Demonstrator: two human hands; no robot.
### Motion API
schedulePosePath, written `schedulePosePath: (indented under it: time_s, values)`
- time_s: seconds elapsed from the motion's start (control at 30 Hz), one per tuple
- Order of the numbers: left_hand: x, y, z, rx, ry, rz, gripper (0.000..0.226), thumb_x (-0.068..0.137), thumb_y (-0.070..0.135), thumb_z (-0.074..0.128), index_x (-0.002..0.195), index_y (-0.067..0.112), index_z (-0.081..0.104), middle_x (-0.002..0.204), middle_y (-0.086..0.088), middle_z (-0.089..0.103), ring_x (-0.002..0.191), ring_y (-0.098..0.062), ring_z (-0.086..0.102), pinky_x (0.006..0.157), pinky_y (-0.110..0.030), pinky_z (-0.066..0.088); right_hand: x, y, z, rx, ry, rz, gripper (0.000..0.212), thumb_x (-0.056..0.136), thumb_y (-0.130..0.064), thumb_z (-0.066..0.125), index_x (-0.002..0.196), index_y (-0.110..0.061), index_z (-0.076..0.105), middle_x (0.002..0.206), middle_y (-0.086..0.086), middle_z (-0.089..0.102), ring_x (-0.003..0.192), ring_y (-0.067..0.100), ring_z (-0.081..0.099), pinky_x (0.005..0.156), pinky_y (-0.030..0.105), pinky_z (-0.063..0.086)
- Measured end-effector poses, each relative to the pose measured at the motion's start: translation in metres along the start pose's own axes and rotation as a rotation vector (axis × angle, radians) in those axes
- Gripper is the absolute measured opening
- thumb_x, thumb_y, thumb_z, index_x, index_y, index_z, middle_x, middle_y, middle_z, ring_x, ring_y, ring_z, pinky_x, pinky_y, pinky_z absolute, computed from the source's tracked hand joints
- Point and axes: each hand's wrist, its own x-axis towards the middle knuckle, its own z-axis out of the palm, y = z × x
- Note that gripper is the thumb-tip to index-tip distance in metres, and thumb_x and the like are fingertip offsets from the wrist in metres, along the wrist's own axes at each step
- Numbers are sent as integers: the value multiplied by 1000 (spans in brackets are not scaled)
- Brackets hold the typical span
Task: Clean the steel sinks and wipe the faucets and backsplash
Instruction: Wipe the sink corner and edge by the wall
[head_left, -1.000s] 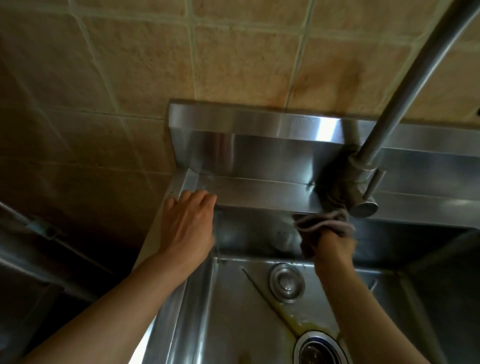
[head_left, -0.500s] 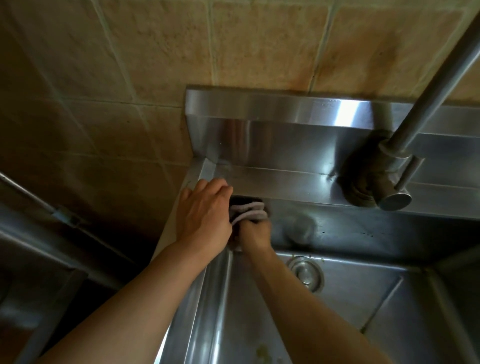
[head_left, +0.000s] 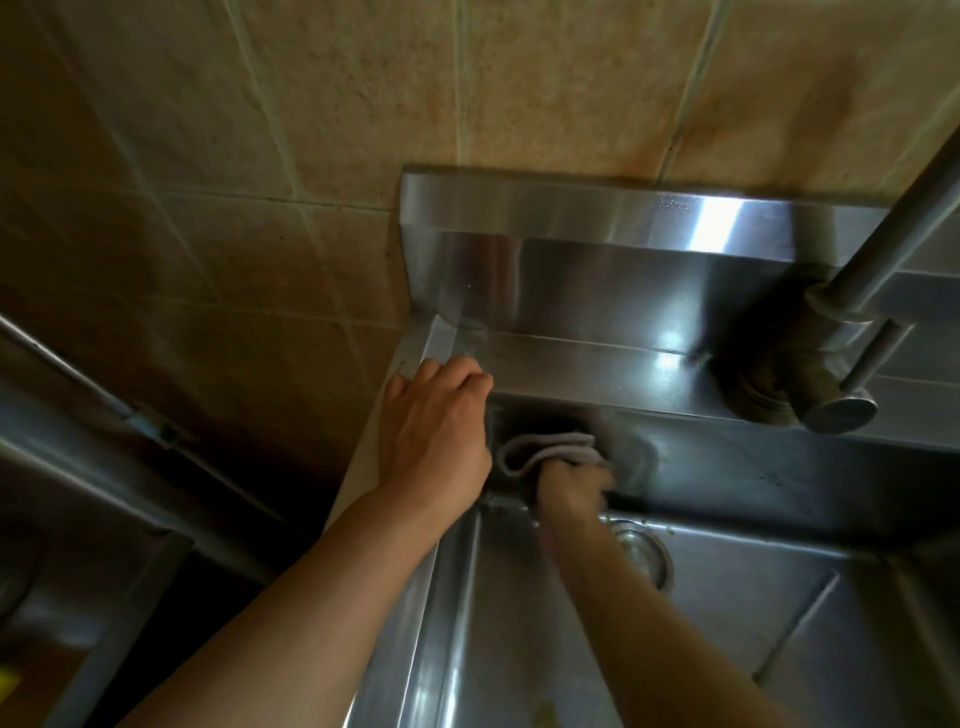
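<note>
The right hand (head_left: 571, 483) grips the folded cloth (head_left: 545, 448) against the steel sink (head_left: 727, 597)'s back wall by its left corner, left hand (head_left: 436, 431) resting on the rim, the faucet (head_left: 810, 374) lying rightward.

Grey steel sink (head_left: 727, 613) and backsplash (head_left: 597, 218), pale pinkish-grey cloth (head_left: 545, 449), tan mottled wall tiles (head_left: 363, 130).

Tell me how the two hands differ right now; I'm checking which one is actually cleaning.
The right hand grips a folded grey cloth down inside the basin, against its back wall; the left hand holds nothing. The left hand rests on the sink's rim at the back left corner, fingers curled over its edge, while the right sits lower, below that rim. The right hand looks motion-blurred; the left is sharp. Both are bare and close together in the same corner.
</note>
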Motion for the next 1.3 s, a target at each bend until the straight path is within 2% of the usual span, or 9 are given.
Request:
schedulePosePath:
  time_s: [0.13, 0.23, 0.3, 0.53, 0.63, 0.77, 1.0, 1.17, 1.3]
  values:
    - [2, 0, 2, 9, 2, 4, 61, 86, 10, 55, 143, 25, 36, 144, 10, 32, 129, -15, 31, 107, -30, 24, -32, 15, 36, -72, -381, -16, 11, 88, -13, 54, 96, -15, 61, 102, 11, 64, 89, 29, 63, 79, 39, 54]
    - [-1, 0, 2, 17, 2, -3, 61, 86, 12, 56, 143, 25, 36, 143, 10, 32, 129, -15, 31, 106, -31, 25, -18, 9, 20, 133, -325, 22, 34, 90, 2, 44, 67, -12, 64, 74, 16, 63, 64, 31, 59, 59, 36, 49]
    - [-2, -1, 1, 28, 3, -8, 59, 88, 14, 55, 142, 25, 36, 143, 10, 32, 129, -15, 31, 106, -32, 25, -2, -1, -5, 211, -237, 38, 25, 88, 5, 45, 78, -8, 65, 85, 22, 66, 74, 36, 63, 66, 44, 54]
    - [-18, 4, -7, 30, 1, -2, 56, 88, 12, 54, 141, 21, 38, 143, 5, 35, 131, -17, 31, 104, -32, 25, 57, -21, -93, 114, 2, 34, 15, 92, -7, 50, 105, -6, 58, 103, 17, 65, 78, 29, 63, 62, 34, 51]
    - [-26, 0, -4, 23, 17, -11, 54, 88, 12, 53, 139, 24, 40, 142, 9, 35, 130, -16, 30, 100, -31, 25, 36, -9, -73, 70, -94, -5, 28, 92, -11, 51, 120, -11, 51, 112, 9, 58, 73, 15, 56, 60, 28, 46]
    - [-22, -1, -4, 26, 18, -15, 54, 88, 14, 51, 139, 27, 39, 142, 12, 33, 129, -15, 29, 98, -31, 24, -5, 9, -21, 8, -319, 20, 22, 95, -4, 46, 81, -21, 44, 83, -1, 51, 66, 7, 52, 51, 18, 45]
    - [-20, 1, -1, 70, -3, -47, 58, 88, 14, 55, 141, 27, 36, 142, 11, 31, 131, -14, 28, 101, -33, 24, -19, 11, 5, 169, -444, 166, 24, 93, 4, 42, 81, -13, 53, 43, -7, 60, 44, 10, 61, 36, 18, 47]
    - [-21, 8, -1, 144, -16, -72, 59, 89, 14, 54, 143, 25, 33, 144, 7, 31, 133, -17, 27, 105, -36, 23, 2, -8, -46, 327, -262, 214, 19, 84, 8, 50, 81, -7, 62, 62, 10, 66, 64, 26, 59, 37, 24, 47]
    - [-24, 22, -4, 228, -13, -93, 54, 89, 15, 51, 141, 19, 36, 140, 0, 38, 129, -21, 34, 102, -39, 27, 11, -24, -90, 304, -191, 159, 21, 93, 1, 44, 102, -6, 61, 98, 15, 62, 81, 25, 60, 63, 32, 48]
